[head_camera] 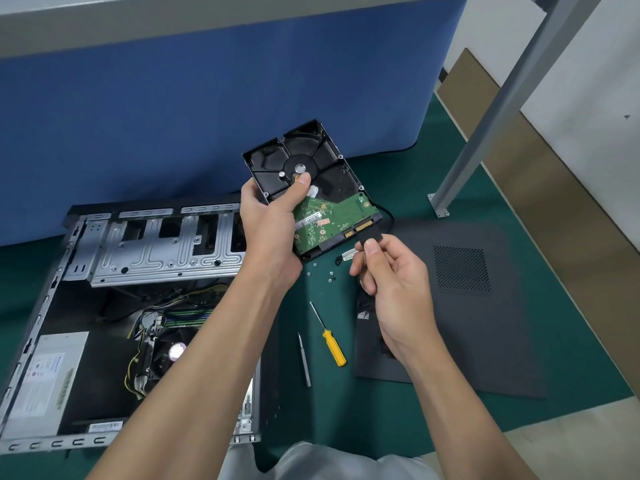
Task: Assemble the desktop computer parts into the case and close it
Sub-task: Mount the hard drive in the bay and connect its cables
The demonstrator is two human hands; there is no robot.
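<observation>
My left hand [268, 216] grips a hard drive [311, 174] in the air, underside up, its green circuit board [332, 216] facing me. At the drive's connector edge, my right hand [391, 282] pinches a black cable plug [371, 237] that touches the gold contacts. The open computer case [104, 271] lies on its side at the left, showing a silver drive cage [156, 251], a power supply [45, 375], a CPU fan [175, 351] and wiring. The dark side panel [467, 306] lies flat on the green mat to the right.
A yellow-handled screwdriver [332, 344] and a thin metal tool [304, 362] lie on the mat between case and panel. Several small screws [323, 271] sit below the drive. A blue partition [173, 116] stands behind; a grey metal post [485, 133] rises at the right.
</observation>
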